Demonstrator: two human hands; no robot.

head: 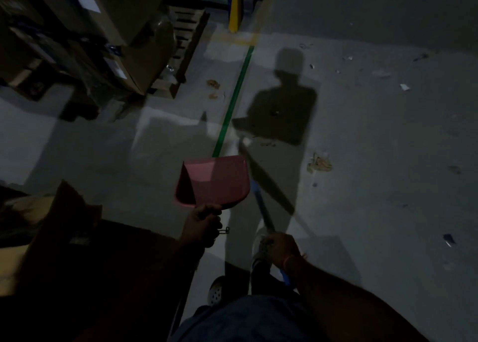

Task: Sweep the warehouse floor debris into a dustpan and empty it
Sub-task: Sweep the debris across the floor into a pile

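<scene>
My left hand (201,224) grips the handle of a pink dustpan (217,181), held above the floor with its open mouth toward the left. My right hand (280,247) grips a blue broom handle (261,202) that slants up and left; the broom's head is blurred near the green line. Debris lies scattered on the grey floor: a crumpled brown scrap (319,163) to the right of the dustpan, brown bits (213,83) farther off by the pallet, and white paper scraps (404,87) at the upper right.
Stacked cardboard boxes (134,31) on a wooden pallet (186,47) stand at the upper left. A green floor line (232,104) runs away from me toward a yellow post (236,5). An open cardboard box (31,228) sits at my left. My shoes (217,288) are below.
</scene>
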